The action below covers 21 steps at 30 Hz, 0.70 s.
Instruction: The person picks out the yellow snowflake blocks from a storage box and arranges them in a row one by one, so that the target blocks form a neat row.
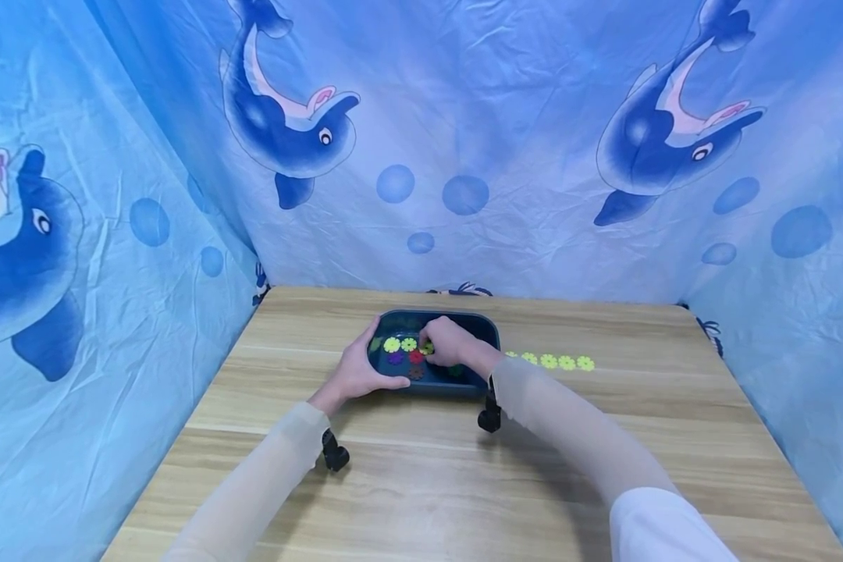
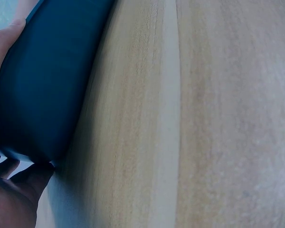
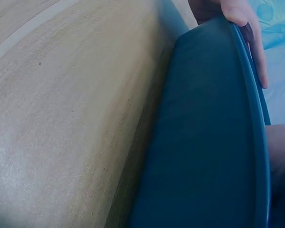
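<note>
A dark blue tray (image 1: 435, 388) lies on the table. My left hand (image 1: 357, 368) grips its left end, thumb along the near side and fingers around the far left corner; the left wrist view shows these fingers on the tray's outer wall (image 2: 47, 80). Reaching into the tray, my right hand (image 1: 451, 342) has curled fingers at a yellow flower-shaped piece (image 1: 428, 349), apparently pinching it. Two more yellow flower pieces (image 1: 400, 344) lie left of it. Below them are a purple piece (image 1: 396, 358), a red piece (image 1: 416, 357) and a brownish-red piece (image 1: 416, 374). The right fingertips are partly hidden.
Right of the tray, several yellow flower pieces (image 1: 549, 361) form a row on the wooden table (image 1: 407, 476), its left end partly behind the right forearm. Blue dolphin-print curtains (image 1: 520, 250) stand behind the table and at both sides.
</note>
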Each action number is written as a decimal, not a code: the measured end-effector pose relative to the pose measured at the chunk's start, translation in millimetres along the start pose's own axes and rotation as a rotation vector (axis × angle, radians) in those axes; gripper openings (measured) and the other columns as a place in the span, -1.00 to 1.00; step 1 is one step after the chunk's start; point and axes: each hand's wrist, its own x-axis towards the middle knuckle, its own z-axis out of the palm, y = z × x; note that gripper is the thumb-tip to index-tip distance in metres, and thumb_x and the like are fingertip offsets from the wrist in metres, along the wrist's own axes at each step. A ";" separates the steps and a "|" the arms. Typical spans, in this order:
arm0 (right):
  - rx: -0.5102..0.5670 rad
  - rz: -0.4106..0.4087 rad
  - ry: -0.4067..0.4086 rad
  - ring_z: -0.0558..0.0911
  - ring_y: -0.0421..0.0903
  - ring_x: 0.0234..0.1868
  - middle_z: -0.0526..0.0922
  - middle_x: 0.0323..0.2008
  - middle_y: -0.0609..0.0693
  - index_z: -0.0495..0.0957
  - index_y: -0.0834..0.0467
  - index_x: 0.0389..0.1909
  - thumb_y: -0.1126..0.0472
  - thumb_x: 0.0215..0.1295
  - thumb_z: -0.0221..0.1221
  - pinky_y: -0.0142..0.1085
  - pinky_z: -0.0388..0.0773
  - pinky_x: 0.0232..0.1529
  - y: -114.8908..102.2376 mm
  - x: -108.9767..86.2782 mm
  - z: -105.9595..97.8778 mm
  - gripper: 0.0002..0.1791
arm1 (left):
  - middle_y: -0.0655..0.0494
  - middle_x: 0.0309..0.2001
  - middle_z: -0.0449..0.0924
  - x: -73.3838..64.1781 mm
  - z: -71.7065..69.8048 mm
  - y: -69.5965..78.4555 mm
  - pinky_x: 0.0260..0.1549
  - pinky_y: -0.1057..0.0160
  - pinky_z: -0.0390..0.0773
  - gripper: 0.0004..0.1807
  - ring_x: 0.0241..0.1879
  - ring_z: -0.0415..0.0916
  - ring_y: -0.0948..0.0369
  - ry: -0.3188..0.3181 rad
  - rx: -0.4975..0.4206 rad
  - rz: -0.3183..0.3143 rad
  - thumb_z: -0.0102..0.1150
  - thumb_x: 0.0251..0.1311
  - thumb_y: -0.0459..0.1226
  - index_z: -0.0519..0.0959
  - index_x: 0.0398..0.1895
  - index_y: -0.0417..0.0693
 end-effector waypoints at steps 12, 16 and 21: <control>0.131 0.015 0.052 0.72 -0.14 -0.12 0.80 -0.10 -0.02 0.78 0.08 -0.20 0.18 0.34 0.46 -0.18 0.75 0.05 14.1 -5.3 -4.9 -0.90 | -0.17 0.69 0.09 2.7 0.9 -2.1 0.54 -0.32 0.30 0.50 0.64 0.14 -0.19 -0.003 -0.032 0.002 0.76 -0.10 -0.07 -0.16 0.78 0.17; 0.142 0.005 0.071 0.72 -0.14 -0.15 0.79 -0.11 -0.02 0.77 0.06 -0.21 0.19 0.33 0.46 -0.17 0.75 0.01 18.6 -12.2 -12.9 -0.92 | -0.16 0.68 0.11 3.4 1.2 -3.9 0.54 -0.31 0.30 0.50 0.63 0.16 -0.18 0.006 -0.034 -0.005 0.78 -0.13 -0.07 -0.14 0.78 0.17; 0.150 -0.007 0.084 0.74 -0.10 -0.11 0.79 -0.13 -0.01 0.77 0.06 -0.22 0.20 0.32 0.46 -0.16 0.75 0.02 27.5 -22.4 -25.0 -0.92 | -0.17 0.67 0.12 2.7 1.7 -2.8 0.55 -0.31 0.28 0.51 0.63 0.15 -0.18 0.004 -0.040 -0.009 0.78 -0.14 -0.07 -0.15 0.78 0.16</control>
